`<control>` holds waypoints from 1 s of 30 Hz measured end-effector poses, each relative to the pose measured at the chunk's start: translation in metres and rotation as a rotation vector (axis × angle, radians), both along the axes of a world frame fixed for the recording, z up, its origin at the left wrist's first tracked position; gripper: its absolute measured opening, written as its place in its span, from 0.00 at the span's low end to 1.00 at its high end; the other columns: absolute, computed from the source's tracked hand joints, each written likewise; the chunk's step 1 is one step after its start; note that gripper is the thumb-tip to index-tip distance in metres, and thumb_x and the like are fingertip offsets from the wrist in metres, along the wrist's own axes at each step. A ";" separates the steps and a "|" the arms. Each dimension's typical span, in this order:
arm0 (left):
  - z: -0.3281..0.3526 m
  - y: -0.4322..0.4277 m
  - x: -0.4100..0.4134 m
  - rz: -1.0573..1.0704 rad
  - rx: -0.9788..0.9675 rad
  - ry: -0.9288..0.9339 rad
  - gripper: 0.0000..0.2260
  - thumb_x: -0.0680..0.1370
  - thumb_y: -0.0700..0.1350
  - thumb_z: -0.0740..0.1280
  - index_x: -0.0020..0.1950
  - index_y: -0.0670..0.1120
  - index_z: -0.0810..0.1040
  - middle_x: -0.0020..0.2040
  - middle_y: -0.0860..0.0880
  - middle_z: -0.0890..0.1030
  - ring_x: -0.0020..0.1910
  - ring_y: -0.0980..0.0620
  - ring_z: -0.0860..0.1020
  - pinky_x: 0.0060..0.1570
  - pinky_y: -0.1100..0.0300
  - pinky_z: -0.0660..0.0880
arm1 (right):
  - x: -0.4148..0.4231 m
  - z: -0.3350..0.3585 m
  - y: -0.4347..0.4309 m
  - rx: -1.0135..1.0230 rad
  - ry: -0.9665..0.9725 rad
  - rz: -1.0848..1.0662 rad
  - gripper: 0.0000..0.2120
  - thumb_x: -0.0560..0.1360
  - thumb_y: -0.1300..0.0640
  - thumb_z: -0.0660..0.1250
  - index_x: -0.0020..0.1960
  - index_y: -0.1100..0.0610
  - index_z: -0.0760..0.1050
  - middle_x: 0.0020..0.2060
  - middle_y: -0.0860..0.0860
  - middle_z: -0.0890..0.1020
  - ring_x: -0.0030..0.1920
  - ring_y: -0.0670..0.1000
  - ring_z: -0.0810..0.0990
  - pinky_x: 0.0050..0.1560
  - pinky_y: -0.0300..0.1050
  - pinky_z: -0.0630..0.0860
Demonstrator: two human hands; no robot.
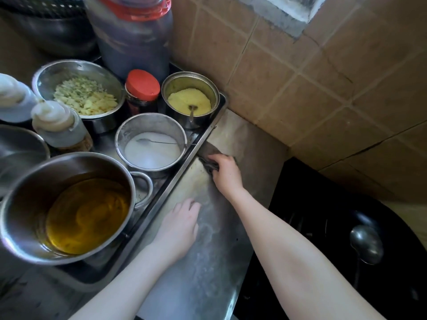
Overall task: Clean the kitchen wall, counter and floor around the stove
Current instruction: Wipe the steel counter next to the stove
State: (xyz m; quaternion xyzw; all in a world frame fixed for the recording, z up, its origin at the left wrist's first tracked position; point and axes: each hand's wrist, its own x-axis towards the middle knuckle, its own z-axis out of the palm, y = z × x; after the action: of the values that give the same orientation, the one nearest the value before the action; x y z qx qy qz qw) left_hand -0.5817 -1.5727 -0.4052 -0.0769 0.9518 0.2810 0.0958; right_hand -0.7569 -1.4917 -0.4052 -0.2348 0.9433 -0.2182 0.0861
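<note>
Holding golden oil, a round steel pot (69, 204) stood in the long stainless-steel tray (162, 199). Just right of the tray's rim, the left hand (180, 227) lay flat, fingers straight, on the wet grey steel tabletop (208, 269). Farther along that rim, a dark crumpled cloth (209, 166) was gripped by the right hand (227, 174). Well right of the tray lay the black stove (323, 204).

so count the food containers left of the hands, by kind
steel pots and bowls with food showing: 4
squeeze bottles: 2
red-lidded jars: 2
total: 8
left out, contents unseen: cut-off steel bowl, dark pot at the back
</note>
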 end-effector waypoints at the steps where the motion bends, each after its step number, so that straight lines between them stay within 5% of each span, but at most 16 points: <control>1: 0.001 0.000 0.005 0.003 0.005 -0.008 0.18 0.78 0.43 0.58 0.69 0.47 0.66 0.69 0.48 0.66 0.67 0.46 0.66 0.64 0.56 0.66 | 0.009 0.000 0.001 -0.006 0.006 0.025 0.24 0.70 0.69 0.61 0.63 0.53 0.76 0.60 0.51 0.79 0.62 0.54 0.71 0.58 0.48 0.71; 15: 0.007 -0.009 0.037 0.039 -0.017 0.019 0.17 0.78 0.43 0.59 0.67 0.48 0.69 0.66 0.49 0.69 0.64 0.49 0.69 0.59 0.58 0.68 | 0.094 -0.004 0.038 0.079 0.035 0.318 0.19 0.74 0.65 0.62 0.63 0.55 0.76 0.63 0.51 0.77 0.61 0.57 0.72 0.49 0.53 0.79; 30: 0.010 -0.014 -0.026 0.083 -0.053 0.073 0.14 0.78 0.43 0.59 0.64 0.47 0.71 0.64 0.47 0.71 0.61 0.44 0.71 0.55 0.52 0.72 | -0.026 0.007 0.035 0.060 -0.038 -0.349 0.23 0.74 0.65 0.59 0.64 0.46 0.73 0.59 0.53 0.77 0.59 0.55 0.75 0.57 0.48 0.72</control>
State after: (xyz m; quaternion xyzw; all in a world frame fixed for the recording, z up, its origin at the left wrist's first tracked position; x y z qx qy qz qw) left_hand -0.6073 -1.5866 -0.3957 -0.1085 0.9577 0.2622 0.0474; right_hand -0.7829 -1.4569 -0.3982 -0.0608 0.9740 -0.2061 0.0719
